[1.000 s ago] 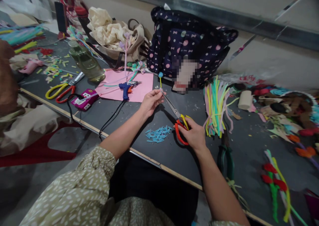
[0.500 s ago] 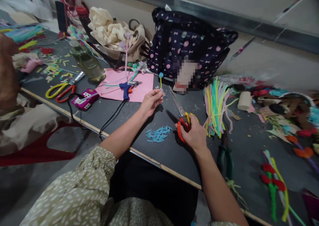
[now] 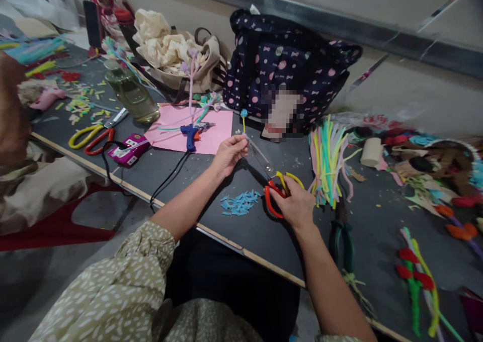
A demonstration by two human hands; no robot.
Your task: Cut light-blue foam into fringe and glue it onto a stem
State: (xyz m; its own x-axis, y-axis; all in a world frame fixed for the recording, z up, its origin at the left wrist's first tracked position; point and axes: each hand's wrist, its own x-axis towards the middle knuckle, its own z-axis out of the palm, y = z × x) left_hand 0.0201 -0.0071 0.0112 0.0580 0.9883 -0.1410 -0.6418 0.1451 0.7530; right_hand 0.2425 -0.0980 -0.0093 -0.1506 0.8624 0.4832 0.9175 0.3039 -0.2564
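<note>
My left hand [image 3: 228, 154] pinches the lower end of a thin stem with a small blue pompom [image 3: 243, 113] on top, held upright over the dark table [image 3: 169, 166]. My right hand [image 3: 295, 204] grips red-and-yellow scissors [image 3: 272, 181]. Their blades point up-left and reach the stem right at my left fingertips. A small pile of blue clippings [image 3: 239, 202] lies on the table just below and between my hands.
A polka-dot bag [image 3: 283, 65] and a beige bag [image 3: 177, 55] stand at the back. A blue glue gun [image 3: 190, 133] lies on pink paper [image 3: 188, 131]. Pipe cleaners [image 3: 326, 161], green pliers [image 3: 341, 239], a bottle [image 3: 130, 93] and other scissors [image 3: 92, 136] lie around. Another person sits at far left.
Half a second ago the scissors were drawn away to the right of the stem. The blades have swung back left and now meet the stem at my left fingers.
</note>
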